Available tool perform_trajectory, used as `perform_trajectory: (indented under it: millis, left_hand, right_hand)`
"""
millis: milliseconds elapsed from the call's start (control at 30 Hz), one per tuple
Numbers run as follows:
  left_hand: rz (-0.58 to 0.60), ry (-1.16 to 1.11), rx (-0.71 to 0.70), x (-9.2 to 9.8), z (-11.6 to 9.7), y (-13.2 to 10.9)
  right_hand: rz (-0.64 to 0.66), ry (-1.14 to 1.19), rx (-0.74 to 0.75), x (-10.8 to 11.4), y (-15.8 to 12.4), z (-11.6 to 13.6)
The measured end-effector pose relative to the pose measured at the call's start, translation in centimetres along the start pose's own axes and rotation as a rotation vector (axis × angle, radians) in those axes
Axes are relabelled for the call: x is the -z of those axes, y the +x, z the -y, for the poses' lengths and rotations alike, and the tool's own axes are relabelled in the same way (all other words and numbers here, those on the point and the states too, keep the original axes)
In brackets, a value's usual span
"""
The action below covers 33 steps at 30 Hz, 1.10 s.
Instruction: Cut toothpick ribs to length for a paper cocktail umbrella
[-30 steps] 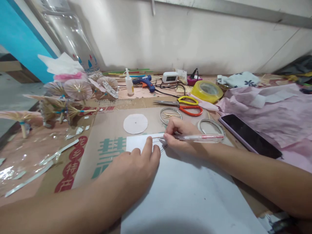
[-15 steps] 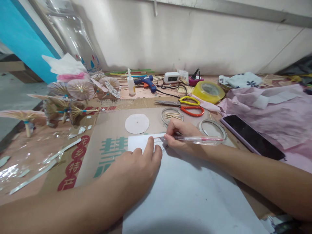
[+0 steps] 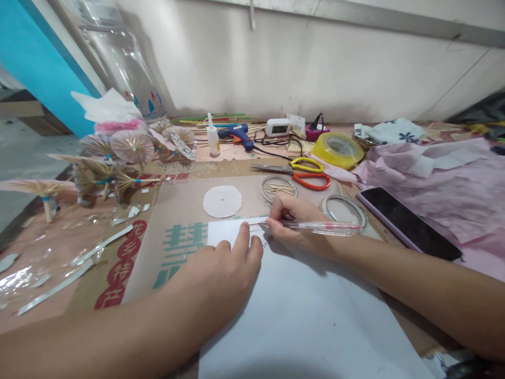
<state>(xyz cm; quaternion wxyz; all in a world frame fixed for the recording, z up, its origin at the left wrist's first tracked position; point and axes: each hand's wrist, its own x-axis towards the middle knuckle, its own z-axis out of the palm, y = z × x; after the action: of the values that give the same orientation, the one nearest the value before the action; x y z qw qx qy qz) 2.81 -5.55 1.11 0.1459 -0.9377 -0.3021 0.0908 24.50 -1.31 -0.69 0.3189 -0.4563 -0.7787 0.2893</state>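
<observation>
Cluttered with craft scraps, the worktable [image 3: 47, 247] carries a flat brown cardboard sheet with green and red print [image 3: 181, 202] in mid-frame. On it lies a large white sheet of paper [image 3: 307, 316], smooth and matte, running from the centre to the lower edge. The left hand [image 3: 219, 273] lies palm down on the sheet's upper left part, fingers loosely bent, tips pressing the paper flat and gripping nothing. Just right of it, the right hand [image 3: 294, 218] pinches a slim clear plastic pen with a red core [image 3: 319, 226] between thumb and fingers. The pen lies nearly level, tip at the paper's upper edge near the left forefinger, tail pointing right. The left forearm [image 3: 98, 337] enters from the lower left, the right forearm [image 3: 414, 284] from the lower right. Above the hands sits a thin white paper disc [image 3: 222, 201]. Toward the upper right lie scissors with yellow and orange handles [image 3: 303, 172], a glossy yellow tape roll [image 3: 338, 149] and a dark-screened phone [image 3: 408, 223].
</observation>
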Motion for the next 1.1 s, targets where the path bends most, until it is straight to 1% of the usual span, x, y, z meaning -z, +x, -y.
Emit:
perform_trajectory:
  millis: [200,367,467,533,600,733,833,900,1000,1033,1100]
  left_hand:
    - [0.046,-0.017,-0.019,0.2,0.2,0.1]
    - [0.086,0.004,-0.006,0.5,0.3,0.3]
    - [0.09,-0.008,-0.011,0.5,0.3,0.3]
    - [0.049,-0.025,-0.007,0.2,0.5,0.2]
    - [-0.028,-0.067,0.02,-0.1,0.9,0.2]
    - [-0.136,-0.278,0.091,-1.3,2.6,0.9]
    - [-0.227,-0.435,0.149,-2.4,3.9,1.7]
    - [-0.246,-0.479,0.189,-3.1,4.3,2.1]
    - [-0.209,-0.465,0.232,-3.3,4.5,2.1]
    - [-0.181,-0.441,0.243,-3.0,4.5,2.1]
    - [-0.093,-0.376,0.255,-1.8,4.2,2.0]
  right_hand:
    - [0.016,0.019,0.0,0.0,0.1,-0.2]
    - [0.021,0.02,-0.007,-0.1,0.1,-0.1]
    - [0.011,0.041,-0.009,-0.1,0.2,-0.1]
    - [-0.013,0.07,-0.008,-0.1,0.1,0.0]
    - [-0.03,0.094,-0.002,0.0,0.1,0.0]
    - [-0.014,0.128,0.009,0.0,0.1,-0.1]
    - [0.013,0.234,-0.024,-0.1,0.1,-0.3]
    - [0.018,0.311,-0.047,-0.3,0.1,-0.5]
    - [-0.013,0.365,-0.024,-0.6,0.1,-0.7]
    - [-0.03,0.372,-0.012,-0.7,0.1,-0.8]
    - [-0.063,0.399,0.007,-0.8,0.3,-1.0]
